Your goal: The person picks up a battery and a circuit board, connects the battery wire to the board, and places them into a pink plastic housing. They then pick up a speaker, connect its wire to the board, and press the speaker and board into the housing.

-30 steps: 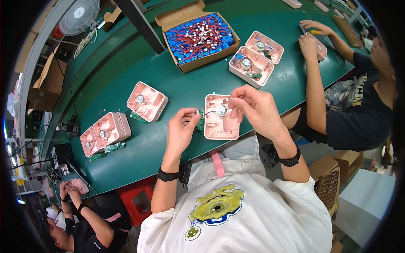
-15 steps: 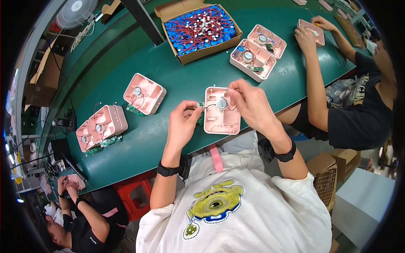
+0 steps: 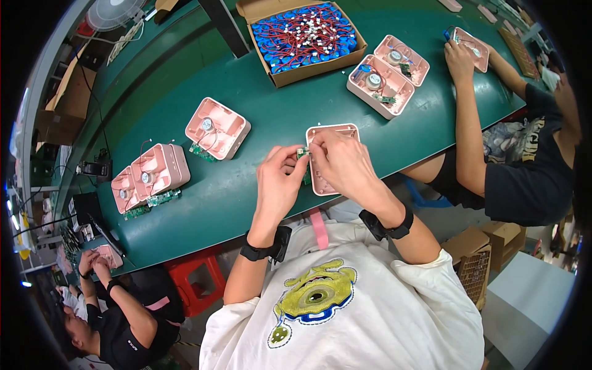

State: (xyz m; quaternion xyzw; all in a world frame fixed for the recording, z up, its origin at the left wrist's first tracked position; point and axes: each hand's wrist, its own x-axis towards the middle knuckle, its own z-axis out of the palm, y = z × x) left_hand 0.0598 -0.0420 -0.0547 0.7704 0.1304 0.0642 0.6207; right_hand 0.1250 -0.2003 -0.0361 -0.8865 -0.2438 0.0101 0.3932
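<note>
A pink plastic housing (image 3: 320, 187) lies on the green table in front of me, its open side up. My left hand (image 3: 279, 182) is at its left edge, thumb and fingers pinching a small green circuit board (image 3: 302, 152). My right hand (image 3: 343, 161) reaches across the housing and covers most of its inside, including the round speaker. Its fingertips are pinched together right by the upper end of the board. Whatever is between them is too small and hidden to make out.
Pink housings with speakers and boards stand to the left (image 3: 216, 129), (image 3: 161, 172) and far right (image 3: 381, 86). A carton (image 3: 320, 71) of blue wired cells sits at the back. Co-workers handle housings at right (image 3: 473, 50) and lower left (image 3: 111, 255).
My right hand has moved left and down from the housing's upper right over its inside to the board, covering the speaker. My left hand keeps the board. The view has shifted slightly.
</note>
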